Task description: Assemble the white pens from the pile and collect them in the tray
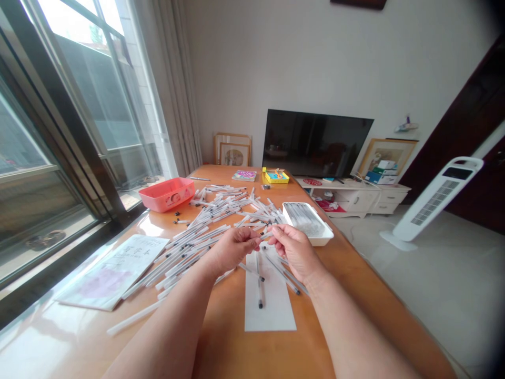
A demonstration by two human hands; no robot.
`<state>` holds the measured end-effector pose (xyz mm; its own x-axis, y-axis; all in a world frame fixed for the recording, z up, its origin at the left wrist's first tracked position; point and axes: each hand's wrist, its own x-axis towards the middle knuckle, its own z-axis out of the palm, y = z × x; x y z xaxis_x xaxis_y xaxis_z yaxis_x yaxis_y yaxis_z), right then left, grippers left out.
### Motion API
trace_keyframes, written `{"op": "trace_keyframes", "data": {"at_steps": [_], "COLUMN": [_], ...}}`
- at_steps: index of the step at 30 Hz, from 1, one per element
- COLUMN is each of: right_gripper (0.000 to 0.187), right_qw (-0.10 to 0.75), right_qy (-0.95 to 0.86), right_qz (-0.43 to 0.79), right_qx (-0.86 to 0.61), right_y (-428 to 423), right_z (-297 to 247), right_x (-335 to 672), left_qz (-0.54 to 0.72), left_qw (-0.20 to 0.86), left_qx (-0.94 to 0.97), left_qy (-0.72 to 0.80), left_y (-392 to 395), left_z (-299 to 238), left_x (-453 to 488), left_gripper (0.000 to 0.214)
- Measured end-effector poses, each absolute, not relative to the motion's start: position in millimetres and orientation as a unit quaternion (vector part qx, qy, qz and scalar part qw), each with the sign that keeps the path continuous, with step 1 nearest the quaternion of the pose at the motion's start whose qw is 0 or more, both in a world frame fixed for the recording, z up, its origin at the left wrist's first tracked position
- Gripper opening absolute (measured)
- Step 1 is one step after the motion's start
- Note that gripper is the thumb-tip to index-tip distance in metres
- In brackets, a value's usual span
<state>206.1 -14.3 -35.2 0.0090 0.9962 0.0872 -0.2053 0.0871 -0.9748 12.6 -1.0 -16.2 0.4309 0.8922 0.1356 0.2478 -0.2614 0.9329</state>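
Observation:
My left hand [239,246] and my right hand [295,248] meet over the middle of the table, fingertips pinched. Between them runs a short visible length of a translucent pen [266,235]; the fingers cover the rest. Below the hands lies a white sheet of paper [272,316] with a few pens on it, among them a black-capped pen [259,289]. To the left spreads a big loose pile of clear-barrelled pens [193,237], many with black ends. Just beyond my right hand, a white tray [326,236] holds a layer of pens.
A red plastic basket [168,196] stands by the window side. At the left lies a notebook [118,271]. A yellow box [276,177] and a colourful booklet [243,176] are at the table's far end. A tower fan [434,205] stands on the floor to the right.

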Motion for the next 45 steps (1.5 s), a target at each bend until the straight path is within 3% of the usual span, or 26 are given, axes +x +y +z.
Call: {"op": "trace_keyframes", "data": {"at_steps": [4, 8, 13, 19, 32, 45], "right_gripper": [0.031, 0.028, 0.029, 0.026, 0.03, 0.032], "right_qw": [0.629, 0.681, 0.703, 0.706, 0.715, 0.679], "right_qy": [-0.434, -0.4, -0.378, -0.366, -0.343, -0.44], "right_qz": [0.482, 0.413, 0.337, 0.329, 0.306, 0.143], "right_qx": [-0.428, -0.454, -0.499, -0.51, -0.526, -0.57], "right_y": [-12, -8, -1, 2, 6, -4], "right_z": [-33, -31, -34, -34, -36, -22], "right_x": [211, 221, 231, 235, 242, 242], "left_qz": [0.425, 0.471, 0.369, 0.233, 0.18, 0.172], "left_qw": [0.445, 0.364, 0.204, 0.073, 0.047, 0.018], "left_qx": [0.648, 0.596, 0.671, 0.747, 0.771, 0.806], "left_qy": [0.448, 0.539, 0.61, 0.618, 0.608, 0.567], "left_y": [5, 19, 26, 15, 15, 9], "left_z": [-19, -34, -47, -40, -49, -32], "left_x": [11, 3, 0, 12, 16, 50], "left_gripper": [0.041, 0.037, 0.023, 0.022, 0.021, 0.023]}}
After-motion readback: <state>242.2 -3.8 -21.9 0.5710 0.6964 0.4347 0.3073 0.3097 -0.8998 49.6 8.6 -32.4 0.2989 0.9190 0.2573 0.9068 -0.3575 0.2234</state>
